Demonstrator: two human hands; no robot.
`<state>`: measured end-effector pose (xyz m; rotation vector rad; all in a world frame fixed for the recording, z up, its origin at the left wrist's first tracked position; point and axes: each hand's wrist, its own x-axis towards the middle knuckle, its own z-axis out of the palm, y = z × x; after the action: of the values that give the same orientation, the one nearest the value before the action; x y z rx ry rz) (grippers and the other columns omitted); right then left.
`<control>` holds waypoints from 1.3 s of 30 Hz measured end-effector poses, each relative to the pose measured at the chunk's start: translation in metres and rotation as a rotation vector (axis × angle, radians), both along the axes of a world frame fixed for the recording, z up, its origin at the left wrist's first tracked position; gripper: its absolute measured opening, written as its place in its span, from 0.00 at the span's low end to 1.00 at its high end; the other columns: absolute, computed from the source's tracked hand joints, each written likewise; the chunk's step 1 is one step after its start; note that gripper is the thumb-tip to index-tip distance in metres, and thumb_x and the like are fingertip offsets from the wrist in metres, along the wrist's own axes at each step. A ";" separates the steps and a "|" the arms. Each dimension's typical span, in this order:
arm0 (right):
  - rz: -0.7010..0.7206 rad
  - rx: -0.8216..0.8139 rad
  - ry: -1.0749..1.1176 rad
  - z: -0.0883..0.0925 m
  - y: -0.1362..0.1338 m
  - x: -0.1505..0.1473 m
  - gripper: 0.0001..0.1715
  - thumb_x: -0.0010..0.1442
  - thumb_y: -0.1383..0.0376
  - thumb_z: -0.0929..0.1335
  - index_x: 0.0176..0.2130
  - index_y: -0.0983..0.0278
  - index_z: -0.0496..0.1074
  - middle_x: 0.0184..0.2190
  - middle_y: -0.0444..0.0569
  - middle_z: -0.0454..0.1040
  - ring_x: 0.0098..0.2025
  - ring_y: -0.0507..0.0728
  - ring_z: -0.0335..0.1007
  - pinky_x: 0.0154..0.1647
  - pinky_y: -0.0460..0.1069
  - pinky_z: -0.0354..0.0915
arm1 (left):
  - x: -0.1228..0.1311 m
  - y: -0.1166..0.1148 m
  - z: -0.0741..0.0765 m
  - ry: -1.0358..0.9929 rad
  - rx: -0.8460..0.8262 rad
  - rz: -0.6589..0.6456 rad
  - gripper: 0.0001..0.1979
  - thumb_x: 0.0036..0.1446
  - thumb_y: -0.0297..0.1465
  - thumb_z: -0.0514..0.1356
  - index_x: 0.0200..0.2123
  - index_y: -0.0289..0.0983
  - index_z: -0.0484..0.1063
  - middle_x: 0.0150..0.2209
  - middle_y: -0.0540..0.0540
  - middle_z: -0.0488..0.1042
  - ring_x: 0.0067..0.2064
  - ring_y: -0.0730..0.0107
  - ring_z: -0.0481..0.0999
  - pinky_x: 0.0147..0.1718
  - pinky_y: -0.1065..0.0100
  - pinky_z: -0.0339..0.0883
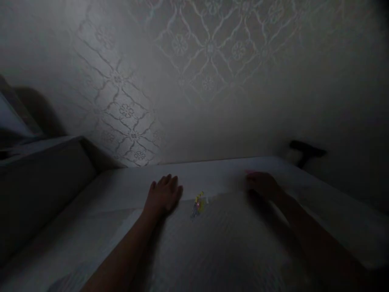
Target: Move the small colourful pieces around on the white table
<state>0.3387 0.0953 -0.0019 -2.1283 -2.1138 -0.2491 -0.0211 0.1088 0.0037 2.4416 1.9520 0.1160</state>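
My left hand [164, 194] lies palm down on a pale surface [209, 174], its fingers a little spread and nothing in them. My right hand [261, 184] is farther right, with its fingers curled closed near the far edge. A faint pinkish patch [249, 172] shows at its fingertips, too dark and blurred to name. Between the hands is a small yellow, pink and grey figure [198, 206], perhaps a print or a loose thing; I cannot tell which. It sits near the top edge of a greyish textured sheet [206, 243].
A patterned wall [209, 81] rises behind the surface. At the left stands a grey box-like block [51, 182], with a framed edge [18, 111] above it. A dark T-shaped object [307, 151] stands at the right. The light is very dim.
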 end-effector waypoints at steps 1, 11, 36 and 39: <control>0.001 0.008 0.008 -0.001 0.001 0.001 0.19 0.62 0.72 0.62 0.35 0.62 0.81 0.43 0.54 0.82 0.45 0.60 0.79 0.47 0.51 0.68 | 0.000 0.000 0.000 -0.003 0.001 -0.003 0.29 0.70 0.42 0.42 0.68 0.38 0.56 0.71 0.38 0.54 0.72 0.54 0.53 0.66 0.44 0.49; 0.128 0.214 0.170 -0.003 -0.005 -0.013 0.22 0.60 0.72 0.62 0.48 0.65 0.79 0.49 0.56 0.80 0.51 0.62 0.77 0.57 0.56 0.69 | 0.000 0.000 0.000 0.006 0.011 -0.001 0.28 0.70 0.42 0.41 0.68 0.39 0.57 0.71 0.39 0.55 0.71 0.55 0.54 0.66 0.46 0.50; 0.863 0.070 0.319 0.001 -0.064 -0.124 0.25 0.66 0.68 0.60 0.60 0.67 0.71 0.58 0.58 0.74 0.61 0.61 0.68 0.66 0.61 0.61 | 0.001 -0.003 0.002 -0.010 0.024 -0.016 0.26 0.70 0.43 0.43 0.66 0.41 0.59 0.71 0.38 0.56 0.71 0.55 0.55 0.66 0.46 0.50; 0.893 0.079 0.302 0.000 -0.063 -0.124 0.26 0.66 0.69 0.60 0.60 0.69 0.70 0.58 0.59 0.73 0.61 0.61 0.68 0.67 0.62 0.60 | 0.001 -0.003 0.001 -0.012 0.019 -0.011 0.27 0.70 0.43 0.43 0.66 0.40 0.58 0.70 0.37 0.56 0.71 0.54 0.55 0.65 0.45 0.50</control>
<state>0.2147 0.0324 -0.0023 -0.9283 -2.5256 0.0851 -0.0199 0.1062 0.0050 2.4566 1.9415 0.1489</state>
